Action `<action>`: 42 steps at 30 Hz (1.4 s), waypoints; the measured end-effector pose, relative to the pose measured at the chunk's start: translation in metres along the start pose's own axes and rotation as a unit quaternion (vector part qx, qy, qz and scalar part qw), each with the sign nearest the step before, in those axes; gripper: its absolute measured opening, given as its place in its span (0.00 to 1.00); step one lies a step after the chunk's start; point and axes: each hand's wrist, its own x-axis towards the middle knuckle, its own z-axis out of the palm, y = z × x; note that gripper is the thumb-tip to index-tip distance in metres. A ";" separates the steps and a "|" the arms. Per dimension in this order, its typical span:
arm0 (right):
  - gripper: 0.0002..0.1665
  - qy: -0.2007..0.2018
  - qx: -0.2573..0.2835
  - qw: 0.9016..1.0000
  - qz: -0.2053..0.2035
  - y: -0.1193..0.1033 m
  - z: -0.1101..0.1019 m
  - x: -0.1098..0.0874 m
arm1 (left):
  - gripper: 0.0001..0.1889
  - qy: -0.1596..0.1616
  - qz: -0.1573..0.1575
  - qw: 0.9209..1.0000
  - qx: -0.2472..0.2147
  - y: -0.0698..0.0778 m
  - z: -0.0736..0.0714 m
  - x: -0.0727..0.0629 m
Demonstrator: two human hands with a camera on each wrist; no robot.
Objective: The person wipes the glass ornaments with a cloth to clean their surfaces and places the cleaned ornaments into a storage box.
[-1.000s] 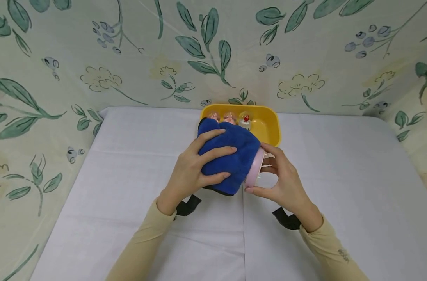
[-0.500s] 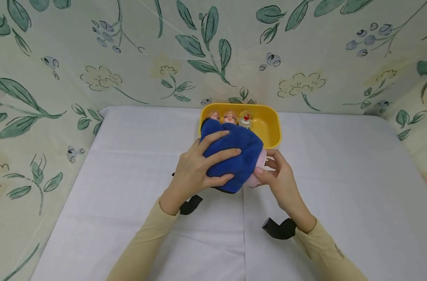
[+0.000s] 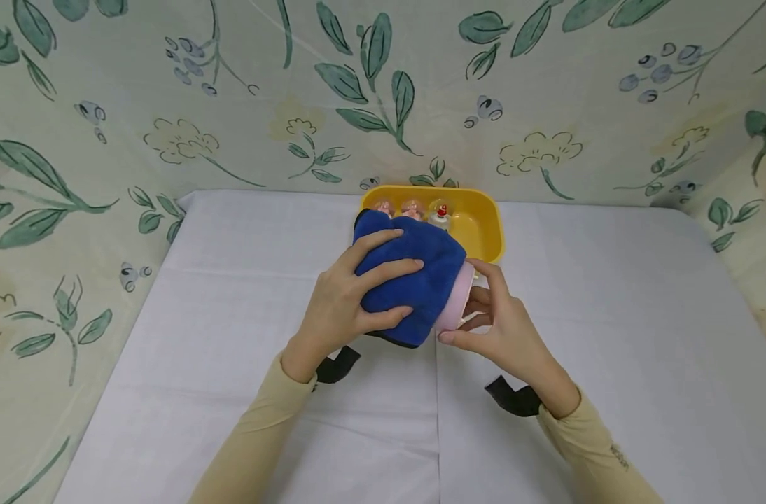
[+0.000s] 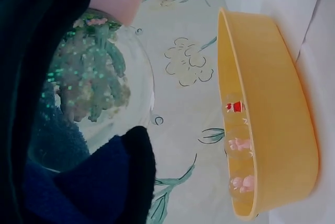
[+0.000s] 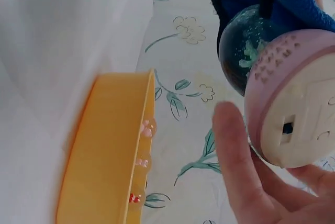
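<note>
A snow globe is held tilted on its side above the table. Its pink base [image 3: 454, 301] points right, and a blue cloth [image 3: 430, 259] with dark edging wraps the glass. My left hand [image 3: 339, 297] grips the globe through the cloth, fingers spread over it. With thumb and fingers at the rim of the base, my right hand [image 3: 512, 325] holds the other end. Glitter and small figures show inside the clear glass dome [image 4: 138, 72] in the left wrist view. The right wrist view shows the cream underside [image 5: 303, 114] with a small black switch.
Just behind the hands stands a yellow tray [image 3: 493, 238], with three small clear-domed figures along its left part; one figure [image 3: 442, 211] has a red top. White cloth [image 3: 610, 336] covers the table, and a leaf-patterned sheet [image 3: 232, 84] hangs behind.
My right hand has shifted its hold on the base: the thumb came up over its face half a second ago and is now back at the lower rim. The globe swung slightly right, then back left.
</note>
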 end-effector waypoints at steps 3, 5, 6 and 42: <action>0.58 0.042 -0.056 0.996 -0.056 0.002 0.000 0.000 | 0.27 -0.004 0.004 1.000 -0.001 0.001 0.000 0.000; 0.58 0.065 -0.059 0.993 -0.075 0.003 0.001 0.000 | 0.26 -0.009 0.008 1.000 0.005 0.001 0.000 -0.001; 0.57 0.073 -0.050 0.993 -0.080 0.004 0.002 0.000 | 0.26 -0.011 0.010 1.000 0.009 0.002 0.000 -0.001; 0.37 0.087 0.183 0.978 0.049 -0.001 0.018 -0.003 | 0.28 0.009 0.011 0.999 0.051 0.007 0.005 -0.001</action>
